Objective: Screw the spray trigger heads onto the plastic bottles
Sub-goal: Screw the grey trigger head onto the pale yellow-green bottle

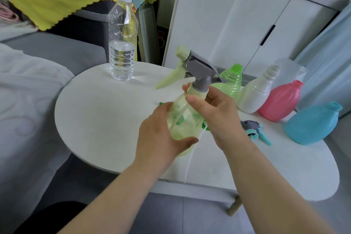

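A pale yellow-green translucent bottle point(183, 119) is held above the white table point(106, 119), tilted a little. My left hand point(161, 137) wraps its body from below. My right hand point(214, 112) pinches the light collar of the grey and pale-green trigger head point(197, 70) seated on the bottle's neck. Behind, without heads, stand a bright green bottle point(231, 81), a white bottle point(255, 93), a pink bottle point(281, 100) and a blue bottle point(313, 125). A loose blue and grey trigger head point(254, 132) lies on the table, partly hidden by my right wrist.
A clear water bottle point(122, 43) with a white cap stands at the table's far left. A green piece point(206, 126) shows beneath the held bottle. A white cabinet point(247, 15) rises behind the table, and a grey sofa point(38, 85) lies to the left.
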Action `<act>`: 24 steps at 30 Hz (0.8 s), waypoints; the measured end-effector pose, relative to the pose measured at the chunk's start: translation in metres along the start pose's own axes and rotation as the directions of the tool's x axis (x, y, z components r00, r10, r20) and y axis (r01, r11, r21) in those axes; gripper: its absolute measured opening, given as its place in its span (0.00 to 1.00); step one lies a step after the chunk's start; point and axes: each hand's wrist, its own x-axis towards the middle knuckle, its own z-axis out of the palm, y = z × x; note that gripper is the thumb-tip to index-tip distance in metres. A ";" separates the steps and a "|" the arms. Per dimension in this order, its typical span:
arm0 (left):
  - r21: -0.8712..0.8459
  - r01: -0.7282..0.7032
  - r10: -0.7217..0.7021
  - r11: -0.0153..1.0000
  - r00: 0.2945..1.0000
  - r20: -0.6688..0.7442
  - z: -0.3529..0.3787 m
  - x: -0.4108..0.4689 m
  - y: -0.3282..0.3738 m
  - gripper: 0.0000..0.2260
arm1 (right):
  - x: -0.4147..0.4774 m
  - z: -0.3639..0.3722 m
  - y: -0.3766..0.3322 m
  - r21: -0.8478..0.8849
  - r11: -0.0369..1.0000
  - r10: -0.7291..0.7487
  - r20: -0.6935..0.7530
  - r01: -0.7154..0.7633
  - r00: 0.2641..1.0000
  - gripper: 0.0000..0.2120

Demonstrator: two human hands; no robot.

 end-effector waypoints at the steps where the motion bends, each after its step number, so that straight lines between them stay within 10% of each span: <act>1: 0.086 -0.038 0.042 0.996 0.998 -0.036 0.003 -0.002 0.002 0.36 | -0.001 0.002 0.000 0.010 1.000 0.006 -0.007 -0.006 1.000 0.03; 10: -0.174 0.048 -0.033 0.984 0.996 0.087 0.001 0.005 -0.010 0.32 | -0.001 0.010 0.002 0.009 1.000 -0.023 -0.072 0.024 0.997 0.04; 17: -0.198 0.063 -0.039 0.978 0.992 0.123 0.000 0.007 -0.012 0.32 | -0.004 -0.006 -0.001 -0.113 0.992 -0.038 0.162 0.057 0.986 0.08; 24: -0.205 0.082 -0.052 0.975 0.988 0.147 -0.003 0.007 -0.012 0.32 | 0.004 -0.002 0.002 -0.060 0.990 -0.128 -0.015 0.127 0.992 0.06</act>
